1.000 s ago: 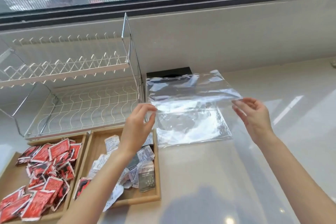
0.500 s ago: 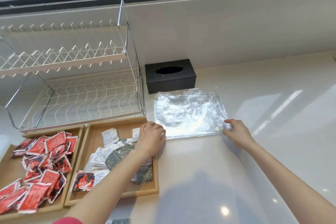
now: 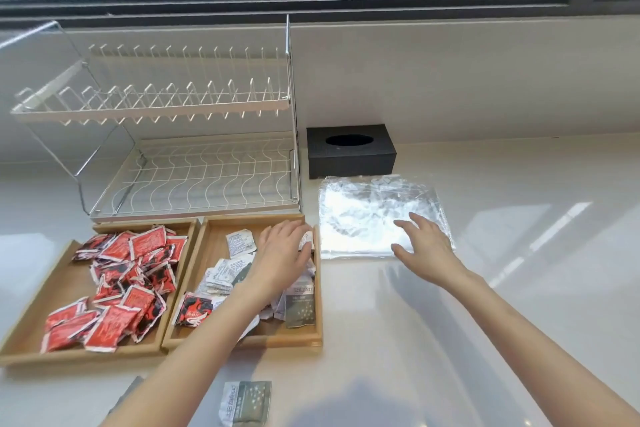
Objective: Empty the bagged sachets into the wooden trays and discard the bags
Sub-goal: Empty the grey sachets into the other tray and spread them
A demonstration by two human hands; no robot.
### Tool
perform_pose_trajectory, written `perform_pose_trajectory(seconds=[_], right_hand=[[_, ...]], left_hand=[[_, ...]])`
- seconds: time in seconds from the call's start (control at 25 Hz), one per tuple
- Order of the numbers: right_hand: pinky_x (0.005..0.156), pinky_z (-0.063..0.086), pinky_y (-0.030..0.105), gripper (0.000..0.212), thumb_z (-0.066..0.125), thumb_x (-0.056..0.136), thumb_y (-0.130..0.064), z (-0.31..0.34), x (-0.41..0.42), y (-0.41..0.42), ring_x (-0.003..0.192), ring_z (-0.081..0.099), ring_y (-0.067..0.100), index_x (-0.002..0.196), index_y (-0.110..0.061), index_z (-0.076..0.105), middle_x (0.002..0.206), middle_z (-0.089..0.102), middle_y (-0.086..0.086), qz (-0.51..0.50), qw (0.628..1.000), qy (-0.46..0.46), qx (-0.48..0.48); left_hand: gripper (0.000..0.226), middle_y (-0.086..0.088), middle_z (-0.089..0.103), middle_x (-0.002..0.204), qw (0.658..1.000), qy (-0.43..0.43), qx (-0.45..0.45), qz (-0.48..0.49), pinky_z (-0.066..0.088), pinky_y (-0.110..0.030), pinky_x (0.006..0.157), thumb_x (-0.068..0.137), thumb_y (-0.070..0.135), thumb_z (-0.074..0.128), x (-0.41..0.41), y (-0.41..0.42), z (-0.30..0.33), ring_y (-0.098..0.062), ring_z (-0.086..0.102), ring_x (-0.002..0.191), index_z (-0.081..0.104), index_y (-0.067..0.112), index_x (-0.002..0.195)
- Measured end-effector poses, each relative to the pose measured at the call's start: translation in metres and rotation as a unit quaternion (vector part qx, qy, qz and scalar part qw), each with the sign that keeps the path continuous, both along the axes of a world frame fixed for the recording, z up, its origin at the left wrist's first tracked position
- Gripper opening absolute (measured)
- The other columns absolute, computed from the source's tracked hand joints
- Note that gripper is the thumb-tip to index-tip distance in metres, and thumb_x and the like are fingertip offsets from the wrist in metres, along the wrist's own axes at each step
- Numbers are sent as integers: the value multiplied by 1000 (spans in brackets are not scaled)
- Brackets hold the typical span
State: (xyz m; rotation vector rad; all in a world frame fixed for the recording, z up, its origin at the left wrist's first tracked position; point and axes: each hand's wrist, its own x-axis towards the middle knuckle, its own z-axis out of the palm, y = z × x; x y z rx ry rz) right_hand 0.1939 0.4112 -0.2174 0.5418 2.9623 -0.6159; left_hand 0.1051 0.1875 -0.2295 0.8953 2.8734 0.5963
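Observation:
Two wooden trays stand side by side on the white counter. The left tray [image 3: 38,291] holds several red sachets [image 3: 121,274]. The right tray [image 3: 214,236] holds several white and grey sachets [image 3: 225,274]. An empty clear plastic bag [image 3: 360,215] lies flat on the counter to the right of the trays. My left hand [image 3: 282,253] hovers open over the right tray's far right corner. My right hand [image 3: 424,246], fingers spread, lies over the bag's near right corner. One grey sachet [image 3: 246,402] lies loose on the counter near the front edge.
A white two-tier wire dish rack [image 3: 187,163] stands behind the trays. A black tissue box [image 3: 349,152] sits against the wall behind the bag. The counter [image 3: 519,288] stretches to the right.
The bag, held up by both hands a second ago, now lies flat on the counter. My left hand has shifted over the right tray and my right hand has moved onto the bag.

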Motion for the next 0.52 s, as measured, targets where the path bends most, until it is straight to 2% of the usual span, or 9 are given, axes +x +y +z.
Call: perform_pose_trajectory(seconds=[0.16,0.52], right_hand=[[115,10,41,49,43,92,-29,5,-4,-55,142,15,24,139,-20,31,153,21,7,64,997,45,11],[117,5,42,52,42,92,-28,-1,-14,-152,144,10,19,141,-20,26,155,18,3,160,987,25,-1]], left_hand=[[42,-1,36,145,999,19,-8,33,12,-36,112,93,29,37,13,-46,4,-18,25,137,37,18,134],[53,-6,18,153,992,-1,-94,79,2,-43,115,94,37,31,23,-130,4,-22,9,142,18,17,141]])
